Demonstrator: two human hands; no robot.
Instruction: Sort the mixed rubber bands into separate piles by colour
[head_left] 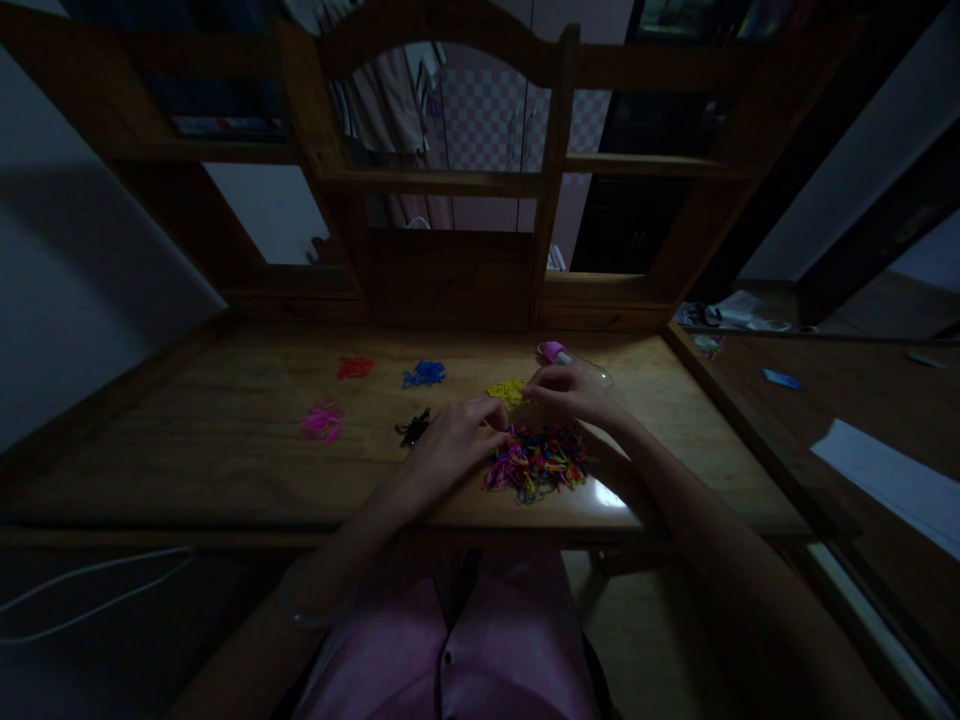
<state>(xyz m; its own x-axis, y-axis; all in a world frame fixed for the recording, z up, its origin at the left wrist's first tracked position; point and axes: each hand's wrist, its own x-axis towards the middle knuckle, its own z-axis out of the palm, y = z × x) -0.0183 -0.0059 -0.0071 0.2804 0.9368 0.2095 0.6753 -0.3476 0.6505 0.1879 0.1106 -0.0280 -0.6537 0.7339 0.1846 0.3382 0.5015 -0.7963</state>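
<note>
A mixed pile of small coloured bands (pixel 540 465), which look like rubber bands, lies near the desk's front edge. At its left upper side my left hand (pixel 465 435) is closed, thumb and fingers curled together; anything between them is too small to make out. My right hand (pixel 570 392) is just beyond the pile, its fingertips pinched beside a heap of yellow bands (pixel 505 392). Whatever the right fingers hold is hidden. Left of my hands lie separate heaps: black bands (pixel 413 428), blue bands (pixel 424 374), red bands (pixel 355 367) and pink bands (pixel 322 421).
Behind my right hand a clear container with a pink cap (pixel 553 351) lies on the wooden desk (pixel 225 450). A wooden shelf frame (pixel 435 182) rises at the desk's back. On the right surface are white paper (pixel 892 480) and a small blue item (pixel 781 378).
</note>
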